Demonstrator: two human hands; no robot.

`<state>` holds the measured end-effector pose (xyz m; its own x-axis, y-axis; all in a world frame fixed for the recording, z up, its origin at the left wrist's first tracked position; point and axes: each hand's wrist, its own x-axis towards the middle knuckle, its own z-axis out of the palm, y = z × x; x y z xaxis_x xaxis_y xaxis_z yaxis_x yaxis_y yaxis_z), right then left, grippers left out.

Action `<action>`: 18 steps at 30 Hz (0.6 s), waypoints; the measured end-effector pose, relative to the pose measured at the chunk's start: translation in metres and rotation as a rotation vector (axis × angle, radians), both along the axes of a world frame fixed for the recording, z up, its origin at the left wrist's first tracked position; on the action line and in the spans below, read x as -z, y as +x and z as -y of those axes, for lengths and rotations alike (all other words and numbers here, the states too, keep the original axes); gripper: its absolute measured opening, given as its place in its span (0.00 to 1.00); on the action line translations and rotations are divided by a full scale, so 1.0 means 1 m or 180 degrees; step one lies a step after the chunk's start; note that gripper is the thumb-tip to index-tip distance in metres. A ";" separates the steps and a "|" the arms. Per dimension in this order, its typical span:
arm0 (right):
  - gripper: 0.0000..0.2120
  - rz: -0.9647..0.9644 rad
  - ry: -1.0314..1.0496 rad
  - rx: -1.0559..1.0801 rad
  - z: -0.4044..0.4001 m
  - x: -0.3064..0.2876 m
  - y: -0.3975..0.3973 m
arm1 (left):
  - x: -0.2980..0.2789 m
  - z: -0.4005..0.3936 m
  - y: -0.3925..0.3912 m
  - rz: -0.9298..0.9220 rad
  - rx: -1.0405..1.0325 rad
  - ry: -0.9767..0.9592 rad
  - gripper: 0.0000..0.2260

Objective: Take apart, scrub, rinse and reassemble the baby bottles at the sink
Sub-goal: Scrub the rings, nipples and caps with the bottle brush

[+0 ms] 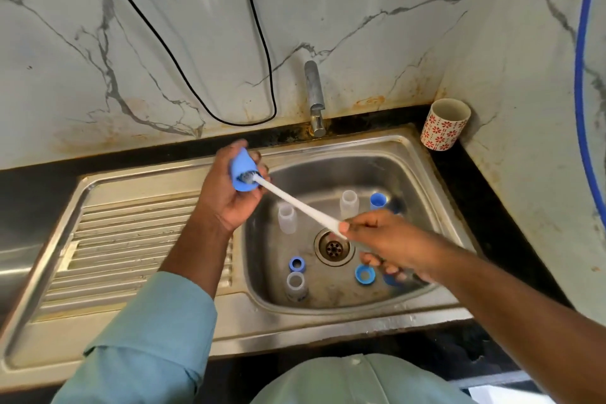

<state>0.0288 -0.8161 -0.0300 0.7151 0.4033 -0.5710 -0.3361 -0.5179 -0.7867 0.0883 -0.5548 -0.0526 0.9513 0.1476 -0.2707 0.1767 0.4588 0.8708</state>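
head view: my left hand grips blue cap above sink rim, left of tap. my right hand pinches white brush handle over drain, bristles inside cap. clear bottles and blue rings lie in basin around drain. risk: wet cap slips from grip, drops among parts; hard push could flick dirty water onto worktop.

Item count:
- Clear bottle bodies in the sink basin: three.
- Blue bottle parts in view: five.
- Bottle brush: one.
- Patterned cup: one.
- Tap: one.
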 end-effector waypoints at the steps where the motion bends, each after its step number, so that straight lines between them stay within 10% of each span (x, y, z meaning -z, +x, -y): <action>1: 0.13 0.0831 -0.0791 -0.0369 -0.001 -0.004 0.005 | 0.003 0.001 0.000 -0.0306 0.0041 0.0874 0.03; 4: 0.16 0.2491 -0.2309 -0.1429 -0.003 -0.022 0.011 | 0.019 0.003 0.000 -0.0944 0.0054 0.2827 0.04; 9: 0.21 0.3819 -0.2890 -0.1751 -0.012 -0.020 0.005 | 0.016 -0.004 0.009 -0.0848 -0.0298 0.2298 0.07; 11: 0.15 0.3191 -0.2341 -0.1173 -0.010 -0.015 0.014 | 0.018 -0.003 0.007 -0.0745 -0.0350 0.1707 0.05; 15: 0.13 -0.0426 0.0398 0.0137 -0.004 -0.004 0.019 | 0.016 -0.004 -0.001 -0.0350 -0.0084 0.0899 0.03; 18: 0.14 -0.0161 0.0671 0.0098 -0.018 0.011 -0.002 | 0.008 0.001 0.001 0.0051 -0.0696 0.0102 0.07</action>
